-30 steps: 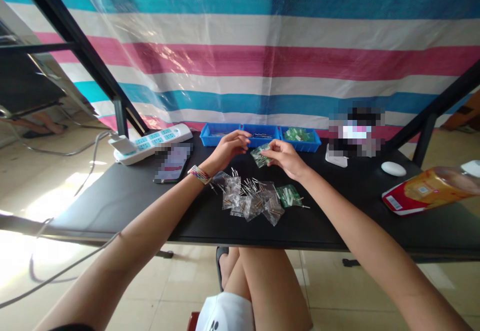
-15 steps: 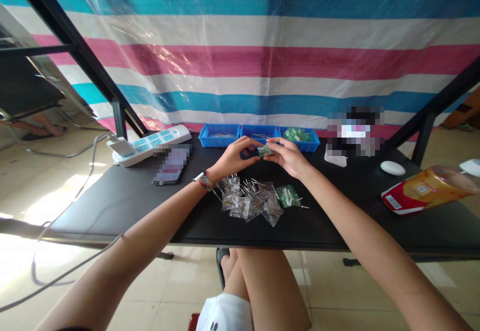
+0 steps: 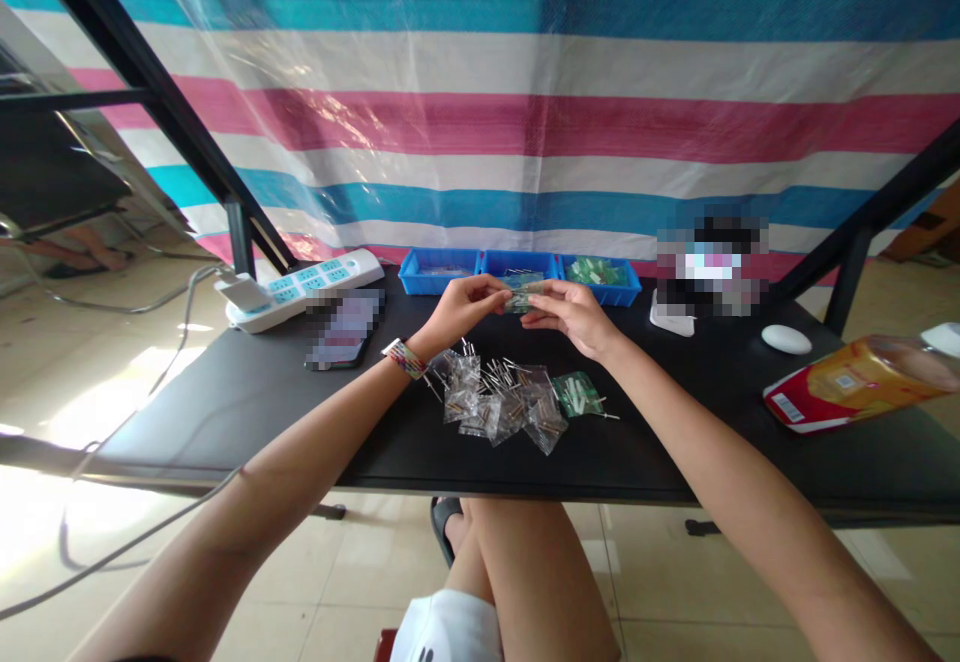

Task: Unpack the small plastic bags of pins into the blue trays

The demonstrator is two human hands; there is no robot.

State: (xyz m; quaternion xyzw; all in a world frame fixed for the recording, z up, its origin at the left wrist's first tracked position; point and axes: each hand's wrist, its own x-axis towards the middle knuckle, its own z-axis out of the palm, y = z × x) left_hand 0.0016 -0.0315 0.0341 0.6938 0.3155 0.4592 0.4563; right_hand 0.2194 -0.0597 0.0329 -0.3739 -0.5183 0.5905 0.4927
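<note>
Between my two hands is a small green plastic packet (image 3: 523, 294), held just in front of the blue bins. My left hand (image 3: 469, 309) pinches its left side, and my right hand (image 3: 568, 314) grips its right side. What lies inside this packet is too small to make out. Closer to me, several clear packets (image 3: 506, 410) lie in a heap with loose metal pins (image 3: 499, 375). Beside the heap rests another green packet (image 3: 577, 394) with white pieces on it or in it.
Three joined blue bins hold clear packets in the left bin (image 3: 439, 285), metal pins in the middle bin (image 3: 519, 264) and green packets in the right bin (image 3: 622, 292). A power strip (image 3: 322, 282) and phone (image 3: 349, 330) lie left; a bottle (image 3: 855, 382) and white oval object (image 3: 786, 339) lie right.
My left hand has closed onto the packet's left side, its fingers having been apart before. The packet now shows wider between my hands. The heap on the table looks the same.
</note>
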